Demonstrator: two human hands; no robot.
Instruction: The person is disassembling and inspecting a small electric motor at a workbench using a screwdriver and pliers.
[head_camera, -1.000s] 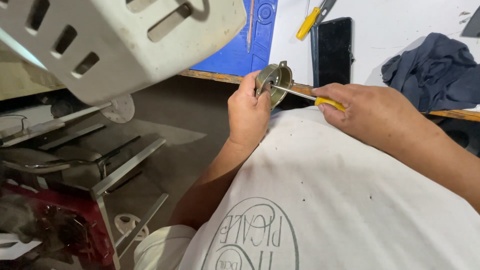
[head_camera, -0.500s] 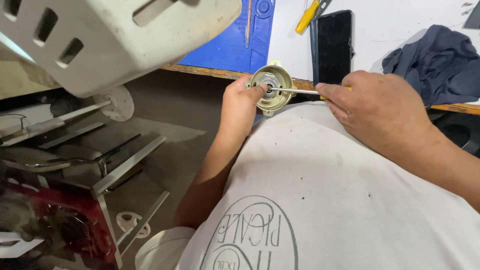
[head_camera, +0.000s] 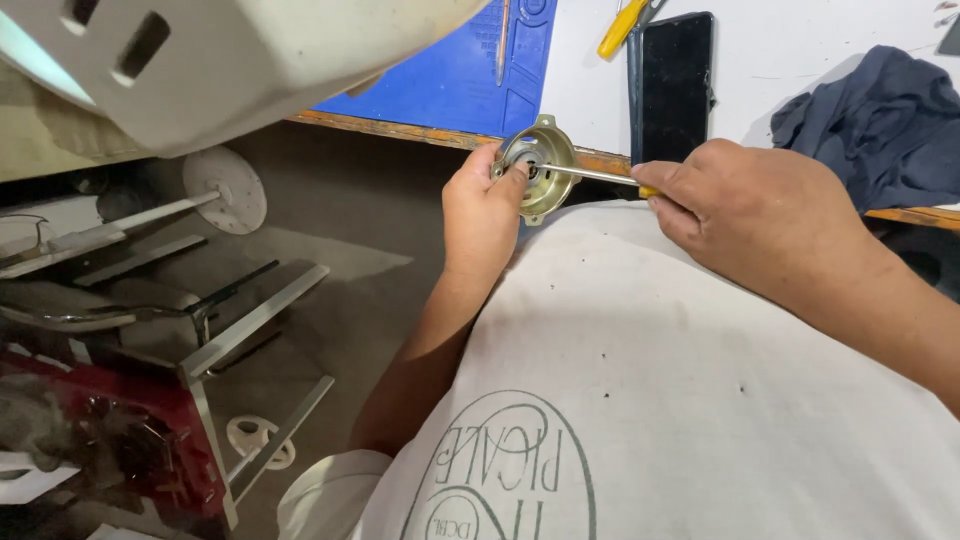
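My left hand grips a round brass-coloured metal cover plate by its rim, just in front of the table edge. My right hand is closed round a screwdriver with a yellow handle, mostly hidden in my fist. Its metal shaft points left and its tip sits at the centre hole of the plate. Both hands hover above my white shirt.
A blue mat, a black phone, a yellow-handled tool and a dark blue cloth lie on the white table. A large white plastic housing fills the upper left. Metal frames stand on the floor at left.
The plate has turned to face the camera more squarely and shifted a little. The screwdriver's tip has moved from the plate's rim to its centre, and the yellow handle is now hidden in my fist.
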